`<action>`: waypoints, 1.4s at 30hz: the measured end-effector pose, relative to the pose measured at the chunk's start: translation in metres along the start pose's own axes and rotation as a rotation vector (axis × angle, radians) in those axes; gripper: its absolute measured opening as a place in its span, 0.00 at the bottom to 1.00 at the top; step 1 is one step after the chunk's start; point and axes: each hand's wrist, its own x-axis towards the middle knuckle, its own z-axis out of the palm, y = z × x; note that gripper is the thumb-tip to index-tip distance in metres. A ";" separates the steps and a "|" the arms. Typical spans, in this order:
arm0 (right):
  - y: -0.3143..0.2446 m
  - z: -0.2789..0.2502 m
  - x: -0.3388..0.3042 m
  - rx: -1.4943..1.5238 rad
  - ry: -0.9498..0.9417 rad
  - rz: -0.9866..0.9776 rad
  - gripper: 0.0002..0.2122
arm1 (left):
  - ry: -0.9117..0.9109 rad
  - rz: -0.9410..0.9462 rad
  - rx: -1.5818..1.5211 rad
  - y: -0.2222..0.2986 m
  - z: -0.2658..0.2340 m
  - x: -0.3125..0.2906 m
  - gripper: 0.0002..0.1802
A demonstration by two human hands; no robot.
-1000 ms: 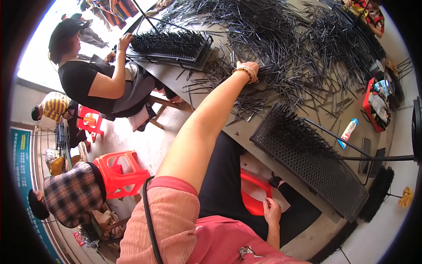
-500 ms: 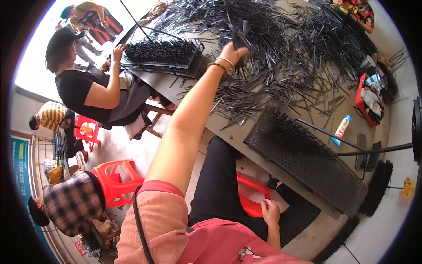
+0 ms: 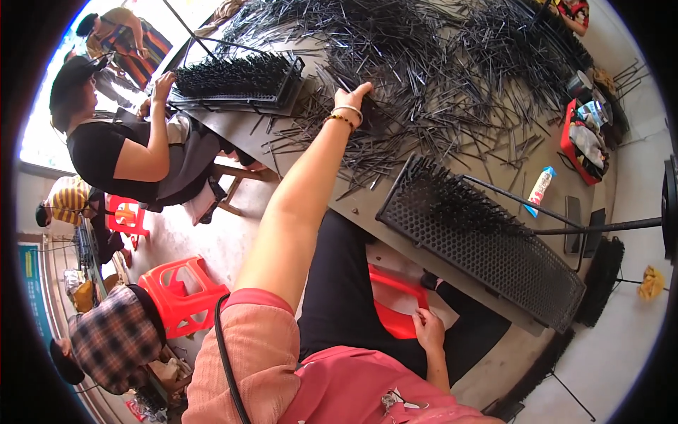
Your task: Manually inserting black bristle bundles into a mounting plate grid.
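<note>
Head view: gathering of black strips [image 3: 424,88] heaped on the table [image 3: 565,185] is judged in hand, the left hand [image 3: 350,99] set among them, thumb spread, the right hand [image 3: 429,331] held low, fingers curled; neither grip can be confirmed, and secure closure is called for.

Glossy plastic-looking strips [image 3: 395,39], matt perforated block [image 3: 519,279]

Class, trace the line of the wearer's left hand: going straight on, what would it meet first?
The left hand would most likely meet the black strips heaped just ahead; depth is unclear, so it may already touch some.
</note>
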 end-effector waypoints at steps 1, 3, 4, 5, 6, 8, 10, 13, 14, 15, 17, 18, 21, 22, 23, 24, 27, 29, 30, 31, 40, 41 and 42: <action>0.000 0.000 -0.001 -0.003 -0.001 0.004 0.11 | -0.002 -0.005 -0.001 -0.008 0.001 0.002 0.36; -0.004 -0.002 0.000 -0.010 0.000 0.002 0.11 | 0.044 0.243 0.021 -0.020 0.005 0.005 0.35; -0.009 0.000 0.000 -0.002 -0.016 -0.014 0.11 | 0.152 0.317 -0.034 -0.024 0.001 0.019 0.30; -0.001 -0.007 -0.001 -0.016 0.023 0.040 0.11 | 0.058 0.365 -0.149 -0.006 0.040 -0.033 0.23; -0.002 -0.007 -0.001 -0.011 0.025 0.034 0.11 | 0.018 0.399 -0.151 0.003 0.040 -0.036 0.21; 0.000 -0.005 0.000 0.002 0.016 0.046 0.11 | -0.143 0.513 -0.174 0.008 0.040 -0.040 0.17; -0.002 -0.002 0.001 0.022 -0.001 0.053 0.11 | -0.311 0.625 -0.200 0.000 0.039 -0.034 0.14; -0.004 -0.002 0.002 0.002 -0.011 0.044 0.11 | -0.330 0.589 -0.189 -0.019 0.043 -0.037 0.14; -0.005 -0.003 0.000 -0.020 0.000 0.033 0.11 | -0.279 0.603 -0.151 -0.021 0.045 -0.039 0.15; -0.008 -0.004 0.003 -0.040 0.010 0.006 0.11 | -0.249 0.678 -0.224 -0.023 0.048 -0.038 0.14; -0.005 -0.001 0.003 -0.002 0.001 0.011 0.11 | -0.215 0.669 -0.220 -0.026 0.052 -0.032 0.15; -0.002 -0.001 0.002 0.026 0.001 0.049 0.11 | -0.216 0.668 -0.235 -0.025 0.058 -0.031 0.15; -0.001 -0.001 0.001 0.001 0.027 0.013 0.10 | -0.259 0.721 -0.269 -0.008 0.059 -0.040 0.13; 0.003 0.001 0.001 -0.005 0.037 -0.004 0.10 | -0.278 0.719 -0.230 -0.008 0.057 -0.041 0.13; 0.005 0.002 -0.001 0.007 0.040 -0.016 0.10 | -0.297 0.717 -0.190 -0.009 0.055 -0.045 0.14; 0.006 0.003 -0.001 0.017 0.028 -0.006 0.10 | -0.235 0.767 -0.037 -0.015 0.051 -0.046 0.12; 0.011 0.002 -0.003 0.004 0.051 -0.010 0.10 | -0.163 0.795 -0.108 -0.031 0.059 -0.043 0.20; 0.009 0.003 -0.002 -0.001 0.035 0.003 0.10 | -0.090 0.875 -0.119 -0.029 0.061 -0.039 0.18; 0.010 0.004 -0.001 0.004 0.036 -0.001 0.10 | -0.227 0.664 -0.374 -0.024 0.065 -0.041 0.17; 0.012 0.005 -0.001 0.012 0.039 -0.001 0.10 | -0.358 0.438 -0.622 -0.020 0.067 -0.043 0.16; 0.003 -0.001 -0.002 0.032 0.034 0.046 0.10 | -0.304 0.687 -0.030 -0.017 0.069 -0.068 0.26; 0.001 -0.002 -0.002 0.047 0.015 0.095 0.09 | -0.308 0.687 -0.029 -0.017 0.071 -0.067 0.26; 0.001 -0.002 -0.002 0.048 0.014 0.093 0.09 | -0.276 0.732 -0.038 -0.017 0.071 -0.063 0.26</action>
